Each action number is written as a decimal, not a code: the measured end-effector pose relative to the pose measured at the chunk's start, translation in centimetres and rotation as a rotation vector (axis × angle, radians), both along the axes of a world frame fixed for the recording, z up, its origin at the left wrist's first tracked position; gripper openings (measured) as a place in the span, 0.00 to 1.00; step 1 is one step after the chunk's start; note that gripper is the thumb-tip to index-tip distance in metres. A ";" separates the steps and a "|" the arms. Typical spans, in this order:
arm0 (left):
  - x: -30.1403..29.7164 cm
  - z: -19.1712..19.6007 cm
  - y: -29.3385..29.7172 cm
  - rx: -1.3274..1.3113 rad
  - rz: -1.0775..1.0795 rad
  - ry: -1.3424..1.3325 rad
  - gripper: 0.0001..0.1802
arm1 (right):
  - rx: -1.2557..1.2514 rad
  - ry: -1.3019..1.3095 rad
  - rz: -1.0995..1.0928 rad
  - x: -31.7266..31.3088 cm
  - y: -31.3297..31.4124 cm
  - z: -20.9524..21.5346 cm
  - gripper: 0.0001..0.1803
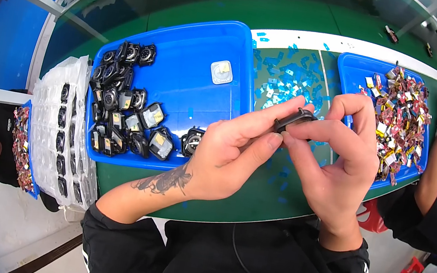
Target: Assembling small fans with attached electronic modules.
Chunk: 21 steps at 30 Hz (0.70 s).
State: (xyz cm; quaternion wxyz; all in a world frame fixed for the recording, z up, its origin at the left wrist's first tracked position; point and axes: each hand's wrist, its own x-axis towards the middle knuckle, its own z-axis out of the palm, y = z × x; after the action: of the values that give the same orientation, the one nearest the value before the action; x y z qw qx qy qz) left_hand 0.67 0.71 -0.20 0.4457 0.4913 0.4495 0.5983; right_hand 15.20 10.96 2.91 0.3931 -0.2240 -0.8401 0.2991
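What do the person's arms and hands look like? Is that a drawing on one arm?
Both hands are bare, with no gloves or rings to be seen. The left hand has a dark tattoo on the forearm near the wrist. The right hand shows no markings. Black sleeves are pushed up the forearms, part of a black top with a small white print on the chest.

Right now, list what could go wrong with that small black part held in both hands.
1. The black part is pinched only by fingertips of both hands, above the green table; a slip might drop it among the blue scraps.
2. The left hand hangs over the blue tray's corner; lowering it could knock the black part by its edge.
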 end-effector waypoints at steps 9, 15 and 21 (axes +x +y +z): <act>0.1 0.4 -0.3 -0.012 0.019 0.126 0.24 | -0.140 0.095 0.023 -0.3 0.1 -0.4 0.20; 0.8 0.0 -0.2 -0.039 0.118 0.135 0.22 | -0.125 0.038 0.051 -0.1 0.4 -1.1 0.23; 1.5 0.4 0.5 -0.176 0.161 -0.265 0.23 | -0.611 0.274 0.186 0.2 0.6 -1.8 0.19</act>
State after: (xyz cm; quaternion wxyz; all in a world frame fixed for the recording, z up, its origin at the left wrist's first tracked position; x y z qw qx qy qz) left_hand 2.20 1.17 0.19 0.4931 0.3296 0.4753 0.6499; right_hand 15.36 11.60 1.10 0.3881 -0.2114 -0.6682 0.5985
